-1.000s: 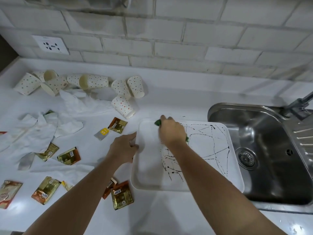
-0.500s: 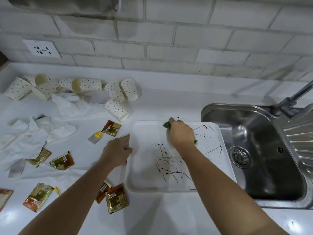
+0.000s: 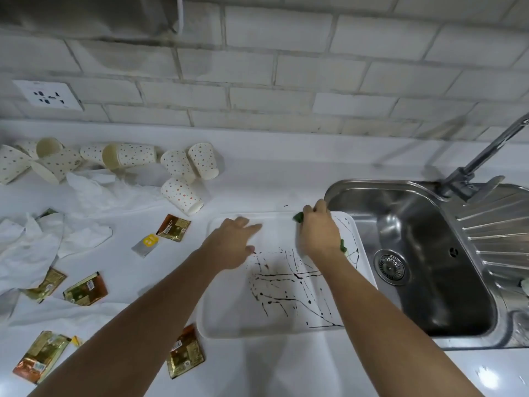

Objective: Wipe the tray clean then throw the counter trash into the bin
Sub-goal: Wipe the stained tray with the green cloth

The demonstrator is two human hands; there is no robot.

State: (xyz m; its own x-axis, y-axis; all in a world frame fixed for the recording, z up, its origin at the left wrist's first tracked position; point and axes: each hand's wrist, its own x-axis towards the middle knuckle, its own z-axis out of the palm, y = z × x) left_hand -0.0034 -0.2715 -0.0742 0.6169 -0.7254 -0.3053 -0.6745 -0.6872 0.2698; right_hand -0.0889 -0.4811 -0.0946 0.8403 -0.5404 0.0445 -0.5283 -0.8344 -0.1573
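**Wiping under way, trash untouched**

While dark streaks still cross the tray (image 3: pixel 229 316), you are in the first step: wiping. The tray lies flat on the counter (image 3: pixel 280 368), its right edge just beside the sink (image 3: pixel 412 253). Your right hand (image 3: pixel 319 233) is closed over a green pad (image 3: pixel 299 217), pressing it at the tray's 1 o'clock corner. Your left hand (image 3: pixel 233 243) rests on the tray near 11 o'clock, fingers loosely spread, holding nothing.

The streaks run from the centre toward 5 o'clock, so I judge the next pass should draw the pad down through them while your left hand braces the tray.

Cups (image 3: pixel 180 193), sachets (image 3: pixel 86 289) and tissues (image 3: pixel 25 247) lie scattered from 9 to 11 o'clock. No bin is in view.
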